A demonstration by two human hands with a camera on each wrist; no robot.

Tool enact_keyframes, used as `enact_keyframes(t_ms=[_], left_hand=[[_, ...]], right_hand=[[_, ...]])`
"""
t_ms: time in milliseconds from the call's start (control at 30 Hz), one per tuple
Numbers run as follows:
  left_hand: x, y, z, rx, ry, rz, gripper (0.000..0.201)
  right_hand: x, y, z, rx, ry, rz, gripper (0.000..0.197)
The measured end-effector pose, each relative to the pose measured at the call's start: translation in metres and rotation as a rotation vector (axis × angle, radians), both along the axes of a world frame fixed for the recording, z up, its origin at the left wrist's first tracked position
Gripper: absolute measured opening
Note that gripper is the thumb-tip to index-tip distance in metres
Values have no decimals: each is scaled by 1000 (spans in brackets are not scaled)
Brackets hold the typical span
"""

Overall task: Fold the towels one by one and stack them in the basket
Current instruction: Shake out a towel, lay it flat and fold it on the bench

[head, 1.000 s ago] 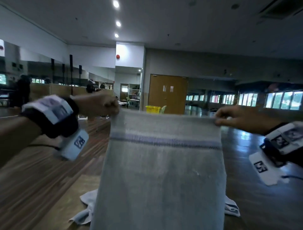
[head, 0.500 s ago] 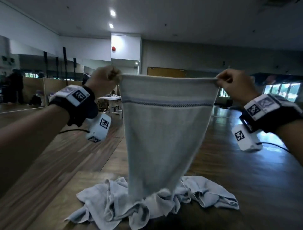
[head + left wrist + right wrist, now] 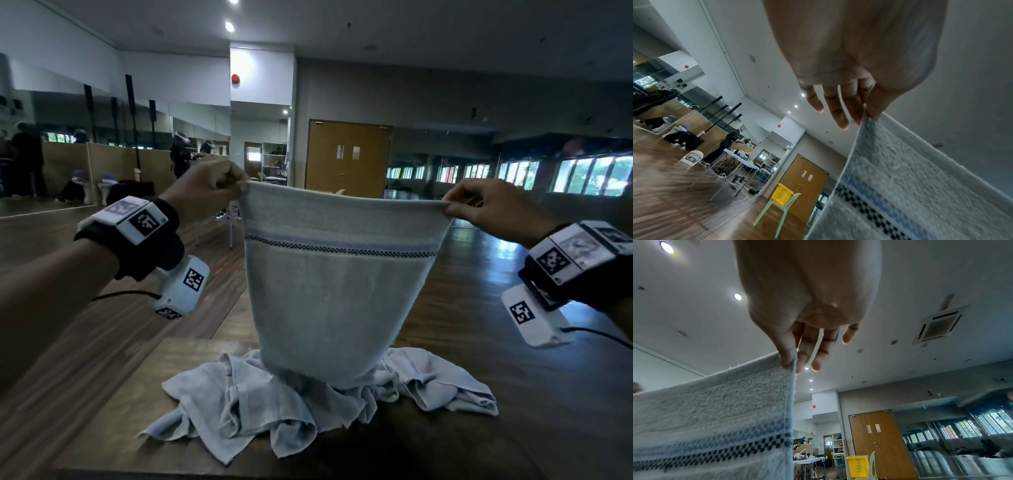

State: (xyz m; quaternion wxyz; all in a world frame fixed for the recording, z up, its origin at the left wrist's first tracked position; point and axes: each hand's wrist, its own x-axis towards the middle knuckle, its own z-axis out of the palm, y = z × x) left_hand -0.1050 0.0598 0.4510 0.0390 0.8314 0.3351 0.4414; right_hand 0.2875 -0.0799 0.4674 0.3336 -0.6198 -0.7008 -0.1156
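Observation:
A pale grey towel [image 3: 329, 291] with a blue and black checked stripe hangs stretched in the air between both hands. My left hand [image 3: 219, 186] pinches its top left corner [image 3: 866, 113] and my right hand [image 3: 476, 205] pinches its top right corner [image 3: 792, 363]. The towel's lower end reaches down to a crumpled heap of more pale towels [image 3: 239, 404] on the wooden table [image 3: 113, 411]. A yellow basket [image 3: 782, 194] sits on a pale green chair far across the room, also in the right wrist view as the basket [image 3: 858, 465].
The table's front edge runs along the bottom of the head view. Beyond it lies wooden floor [image 3: 68, 329]. A white folding table [image 3: 742, 160] with gear and a person stand far left, near mirrored walls. Brown double doors [image 3: 347, 157] are at the back.
Both hands came down from their raised position with the towel still stretched between them. The camera tilted down, so the heap on the table shows more fully.

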Motion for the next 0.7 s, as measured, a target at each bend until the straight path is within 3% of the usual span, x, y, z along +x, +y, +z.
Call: enact_keyframes(t_ms=[167,300,367,567,700], left_hand=[[3,9,-27,-144,-18,-49,10],[7,16,-79,-283,83,-90,9],[8,17,-122,-306,172,-81,17],[6,15,-298,-524,541,-97,5],[20,7,-383,-560,559,-34,11]], right_hand=[[3,17,-28,-26,34,-6,5],[12,30,-70,-122,70,-12,5],[14,31,-109,-232,82,28,6],[24,36,-278,-688,47,23,8],[21,43,-364,-823,101,-1,11]])
